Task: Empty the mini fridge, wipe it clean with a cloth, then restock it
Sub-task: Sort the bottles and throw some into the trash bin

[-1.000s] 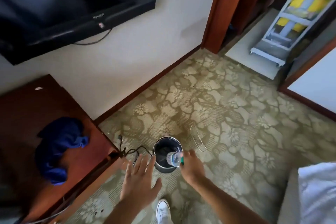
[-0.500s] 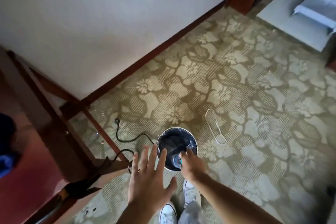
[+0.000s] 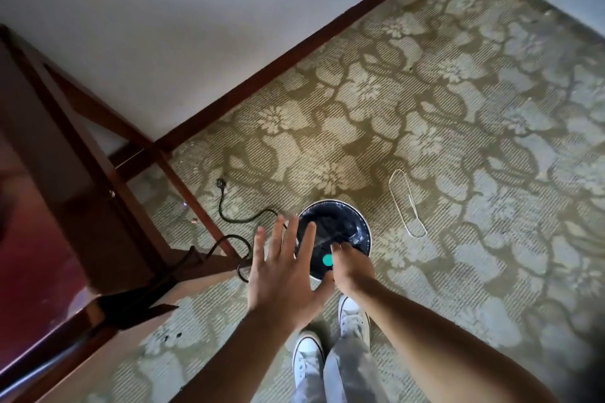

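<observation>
Head view: the right hand (image 3: pixel 352 267) is curled over the near rim of a round waste bin (image 3: pixel 361 226) with a dark liner, standing on the patterned carpet (image 3: pixel 458 141) just ahead of the white shoes (image 3: pixel 352 314). It grips a small bottle (image 3: pixel 327 259), of which only the teal cap end shows beside the fingers; the body is hidden, so fill level cannot be told. The left hand (image 3: pixel 281 275) hovers flat, fingers spread and straight, holding nothing, at the bin's left edge. A black cord (image 3: pixel 242 216) lies left of the bin, a bent wire hanger (image 3: pixel 407 203) to its right, a wooden desk (image 3: pixel 49 206) far left. Judgement: the bottle is probably light, thin-walled plastic, smooth and possibly damp from chilling; a grip round the body is safer than a pinch at the cap. The fridge is not in view.
</observation>
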`<state>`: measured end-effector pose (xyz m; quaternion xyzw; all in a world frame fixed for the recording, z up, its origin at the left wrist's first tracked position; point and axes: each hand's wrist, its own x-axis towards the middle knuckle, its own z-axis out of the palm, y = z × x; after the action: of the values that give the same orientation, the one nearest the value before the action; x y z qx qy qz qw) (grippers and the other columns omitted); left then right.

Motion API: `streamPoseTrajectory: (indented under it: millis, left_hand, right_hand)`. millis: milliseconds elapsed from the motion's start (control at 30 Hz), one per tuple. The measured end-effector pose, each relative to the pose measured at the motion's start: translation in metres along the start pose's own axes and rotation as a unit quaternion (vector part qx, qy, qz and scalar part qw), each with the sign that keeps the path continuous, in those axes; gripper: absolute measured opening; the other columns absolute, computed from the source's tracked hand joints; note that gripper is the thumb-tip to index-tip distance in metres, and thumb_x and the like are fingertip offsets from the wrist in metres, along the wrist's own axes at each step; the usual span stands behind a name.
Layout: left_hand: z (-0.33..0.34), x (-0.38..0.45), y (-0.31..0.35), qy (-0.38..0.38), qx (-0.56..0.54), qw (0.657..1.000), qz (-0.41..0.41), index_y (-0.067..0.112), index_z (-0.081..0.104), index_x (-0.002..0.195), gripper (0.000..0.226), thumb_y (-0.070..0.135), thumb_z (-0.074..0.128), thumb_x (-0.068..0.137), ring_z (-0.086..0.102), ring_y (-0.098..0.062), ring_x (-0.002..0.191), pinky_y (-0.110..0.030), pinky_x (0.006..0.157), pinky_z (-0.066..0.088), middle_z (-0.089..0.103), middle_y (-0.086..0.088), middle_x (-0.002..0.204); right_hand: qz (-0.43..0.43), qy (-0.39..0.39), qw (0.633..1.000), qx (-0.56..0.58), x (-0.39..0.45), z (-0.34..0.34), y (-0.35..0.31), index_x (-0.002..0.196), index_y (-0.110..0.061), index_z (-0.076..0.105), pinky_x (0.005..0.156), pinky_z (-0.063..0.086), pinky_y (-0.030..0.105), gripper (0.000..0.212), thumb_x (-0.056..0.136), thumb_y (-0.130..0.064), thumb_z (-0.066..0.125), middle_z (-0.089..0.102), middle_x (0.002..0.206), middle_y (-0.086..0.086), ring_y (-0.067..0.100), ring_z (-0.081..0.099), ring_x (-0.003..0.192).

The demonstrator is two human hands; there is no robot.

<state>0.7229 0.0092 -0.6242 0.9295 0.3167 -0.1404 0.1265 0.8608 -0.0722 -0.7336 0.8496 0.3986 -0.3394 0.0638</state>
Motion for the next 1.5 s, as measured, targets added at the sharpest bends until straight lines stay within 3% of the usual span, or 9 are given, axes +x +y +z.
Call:
streamPoseTrajectory:
  millis: [133, 367, 500, 633, 833, 967, 1167, 1400, 1500]
  left_hand:
    - [-0.037, -0.014, 0.005, -0.043, 0.009, 0.999, -0.024, 0.026, -0.014, 0.162, 0.088, 0.070, 0.024, 0.097, -0.025, -0.029, 0.155, -0.056, 0.124, -0.014, -0.022, -0.008, 0.170]
    - [-0.122, -0.073, 0.018, -0.012, 0.006, 0.999, -0.043, 0.025, -0.010, 0.163, 0.087, 0.069, 0.024, 0.096, -0.020, -0.031, 0.156, -0.057, 0.124, -0.011, -0.014, -0.010, 0.171]
    - [-0.191, -0.110, 0.033, 0.020, 0.026, 0.998, -0.049, 0.025, -0.010, 0.163, 0.087, 0.070, 0.024, 0.097, -0.017, -0.031, 0.157, -0.059, 0.124, -0.010, -0.013, -0.010, 0.171]
    - [-0.266, -0.163, 0.048, 0.092, 0.034, 0.993, -0.067, 0.025, -0.011, 0.163, 0.089, 0.073, 0.023, 0.096, -0.015, -0.030, 0.157, -0.058, 0.125, -0.008, -0.010, -0.007, 0.172]
    - [-0.315, -0.267, 0.069, 0.191, 0.028, 0.973, -0.128, 0.023, 0.006, 0.165, 0.089, 0.071, 0.032, 0.095, -0.006, -0.030, 0.159, -0.056, 0.126, -0.007, 0.003, -0.007, 0.173]
    - [-0.325, -0.329, 0.085, 0.216, 0.017, 0.956, -0.198, 0.024, 0.004, 0.164, 0.088, 0.069, 0.033, 0.094, -0.006, -0.029, 0.159, -0.057, 0.126, -0.005, 0.003, -0.007, 0.173]
    - [-0.327, -0.445, 0.103, 0.281, -0.003, 0.920, -0.273, 0.028, 0.010, 0.165, 0.091, 0.075, 0.021, 0.088, -0.006, -0.025, 0.159, -0.055, 0.126, -0.007, 0.004, -0.003, 0.173]
    - [-0.297, -0.572, 0.070, 0.330, -0.008, 0.869, -0.368, 0.026, 0.030, 0.161, 0.086, 0.072, 0.034, 0.088, 0.009, -0.027, 0.159, -0.055, 0.127, 0.000, 0.024, -0.007, 0.169]
    - [-0.282, -0.628, 0.043, 0.335, -0.011, 0.848, -0.411, 0.027, 0.025, 0.163, 0.087, 0.072, 0.032, 0.089, 0.005, -0.026, 0.159, -0.054, 0.127, -0.002, 0.018, -0.005, 0.171]
  right_hand:
    - [0.011, 0.029, 0.999, -0.014, -0.024, -0.035, 0.004, 0.128, -0.014, 0.053, 0.079, 0.054, 0.036, 0.033, 0.096, -0.021, 0.059, 0.062, 0.124, 0.008, 0.029, 0.068, 0.106]
    - [0.011, 0.117, 0.993, -0.032, -0.122, -0.140, 0.007, 0.137, -0.018, 0.051, 0.092, 0.052, 0.039, 0.050, 0.091, -0.038, 0.059, 0.060, 0.132, 0.007, 0.029, 0.059, 0.118]
    - [-0.058, 0.195, 0.977, -0.059, -0.209, -0.201, -0.019, 0.144, -0.023, 0.050, 0.096, 0.051, 0.037, 0.063, 0.087, -0.045, 0.063, 0.061, 0.137, 0.005, 0.026, 0.061, 0.120]
    - [-0.130, 0.273, 0.951, -0.068, -0.293, -0.247, -0.055, 0.142, -0.024, 0.054, 0.096, 0.053, 0.040, 0.062, 0.084, -0.044, 0.061, 0.065, 0.132, 0.003, 0.024, 0.063, 0.115]
    - [-0.259, 0.367, 0.890, -0.082, -0.393, -0.287, -0.092, 0.139, -0.025, 0.054, 0.105, 0.045, 0.046, 0.069, 0.076, -0.045, 0.075, 0.062, 0.132, 0.000, 0.027, 0.053, 0.124]
    - [-0.320, 0.398, 0.856, -0.086, -0.451, -0.294, -0.099, 0.136, -0.024, 0.055, 0.104, 0.044, 0.047, 0.074, 0.070, -0.044, 0.081, 0.060, 0.134, 0.003, 0.029, 0.050, 0.127]
    - [-0.401, 0.399, 0.821, -0.076, -0.541, -0.268, -0.117, 0.134, -0.021, 0.057, 0.105, 0.043, 0.048, 0.064, 0.076, -0.042, 0.070, 0.060, 0.135, 0.006, 0.031, 0.050, 0.127]
    - [-0.494, 0.371, 0.782, -0.078, -0.621, -0.214, -0.190, 0.132, -0.020, 0.061, 0.103, 0.045, 0.049, 0.071, 0.067, -0.042, 0.078, 0.061, 0.132, 0.007, 0.031, 0.053, 0.121]
    - [-0.536, 0.363, 0.756, -0.091, -0.652, -0.185, -0.238, 0.133, -0.022, 0.059, 0.104, 0.042, 0.047, 0.064, 0.075, -0.046, 0.065, 0.059, 0.133, 0.005, 0.030, 0.052, 0.122]
